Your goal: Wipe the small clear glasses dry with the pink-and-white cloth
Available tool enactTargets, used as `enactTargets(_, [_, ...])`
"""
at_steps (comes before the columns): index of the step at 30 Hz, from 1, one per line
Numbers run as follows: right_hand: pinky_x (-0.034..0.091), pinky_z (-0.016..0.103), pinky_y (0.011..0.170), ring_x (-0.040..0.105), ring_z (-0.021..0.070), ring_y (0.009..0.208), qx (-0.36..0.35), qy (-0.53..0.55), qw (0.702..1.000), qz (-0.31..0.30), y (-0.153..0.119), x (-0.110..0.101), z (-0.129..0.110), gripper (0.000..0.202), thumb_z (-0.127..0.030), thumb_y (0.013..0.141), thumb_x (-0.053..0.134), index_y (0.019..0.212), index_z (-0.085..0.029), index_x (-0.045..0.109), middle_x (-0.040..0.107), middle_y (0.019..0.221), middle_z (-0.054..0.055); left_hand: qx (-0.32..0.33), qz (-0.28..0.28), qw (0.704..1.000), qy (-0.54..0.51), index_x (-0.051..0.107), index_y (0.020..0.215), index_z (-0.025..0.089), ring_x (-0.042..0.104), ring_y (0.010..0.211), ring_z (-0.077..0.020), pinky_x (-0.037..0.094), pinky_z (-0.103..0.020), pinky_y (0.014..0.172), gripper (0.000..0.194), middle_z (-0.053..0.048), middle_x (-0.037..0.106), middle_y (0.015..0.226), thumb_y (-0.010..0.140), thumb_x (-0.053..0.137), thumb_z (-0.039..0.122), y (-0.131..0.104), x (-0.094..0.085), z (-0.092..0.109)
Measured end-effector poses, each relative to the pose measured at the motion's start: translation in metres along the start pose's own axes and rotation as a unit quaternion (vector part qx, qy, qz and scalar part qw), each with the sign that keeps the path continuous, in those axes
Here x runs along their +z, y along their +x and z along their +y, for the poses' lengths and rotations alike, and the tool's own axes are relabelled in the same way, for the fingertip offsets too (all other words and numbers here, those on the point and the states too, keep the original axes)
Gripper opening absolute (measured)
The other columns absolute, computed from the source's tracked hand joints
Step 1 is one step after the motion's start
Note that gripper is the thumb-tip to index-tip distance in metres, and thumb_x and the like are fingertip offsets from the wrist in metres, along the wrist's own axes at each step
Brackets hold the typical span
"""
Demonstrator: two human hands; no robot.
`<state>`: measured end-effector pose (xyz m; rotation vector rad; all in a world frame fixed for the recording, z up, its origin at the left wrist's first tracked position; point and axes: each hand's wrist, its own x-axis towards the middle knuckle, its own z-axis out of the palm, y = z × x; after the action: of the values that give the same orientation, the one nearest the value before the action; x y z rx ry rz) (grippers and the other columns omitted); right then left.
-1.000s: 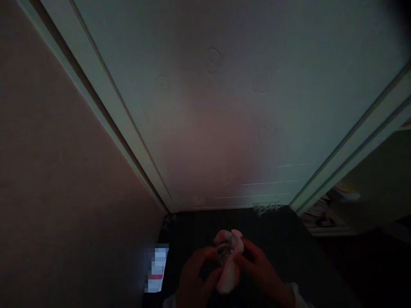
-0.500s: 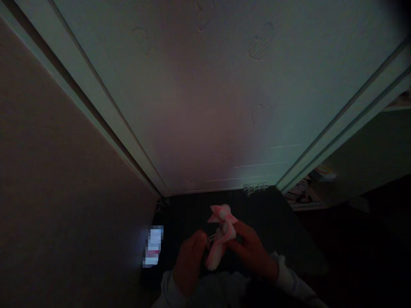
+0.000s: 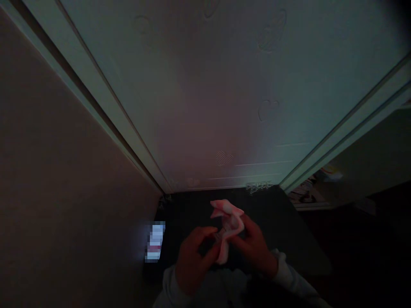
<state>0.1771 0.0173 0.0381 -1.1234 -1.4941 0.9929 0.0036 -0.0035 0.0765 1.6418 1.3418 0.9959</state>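
A pink and white soft item [image 3: 228, 220], folded or knotted like a bow, is held between both hands over the dark surface. My right hand [image 3: 253, 246] grips it from the right, its fingers partly behind the fabric. From the left, my left hand [image 3: 199, 254] pinches at the item's middle with thumb and fingertips, where a small pale part shows dimly. One end of the item hangs down between the hands. The scene is dark, so fine detail cannot be made out.
A lit phone-like screen [image 3: 155, 241], pixelated, lies at the left of the dark tabletop [image 3: 192, 205]. Behind stands a pale panel [image 3: 205, 107] with heart-shaped reliefs. A brown wall [image 3: 64, 179] rises at the left. Some packets [image 3: 330, 173] sit on a low shelf at the right.
The pink item has turned and shifted slightly right and up. My left hand has moved right, its thumb and fingers now at the item's middle. The view has shifted a little.
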Motion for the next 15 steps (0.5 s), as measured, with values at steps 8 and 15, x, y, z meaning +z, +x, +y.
enactTargets(8, [0.049,0.039,0.085,0.063,0.0295,0.098,0.003,0.023,1.000,0.010,-0.009,-0.001,0.015,0.036,-0.035,0.080,0.056,0.114,-0.022,0.060,0.068,0.111,0.009,0.104,0.041,0.990,0.091,0.065,0.092,0.020,0.065,0.071,-0.0176,0.054,-0.027,0.064,0.019,-0.004,0.069,0.079,0.073,0.062,0.019,-0.001,0.005,-0.004])
enactTargets(15, [0.049,0.038,0.085,0.062,0.0267,0.097,0.003,0.040,0.999,-0.026,-0.007,-0.004,0.013,0.033,-0.039,0.086,0.049,0.109,-0.020,0.064,0.067,0.109,0.010,0.141,0.059,0.984,0.087,0.063,0.089,0.020,0.066,0.073,-0.0178,0.054,-0.027,0.064,0.015,-0.004,0.069,0.082,0.075,0.062,0.017,-0.002,0.001,-0.008])
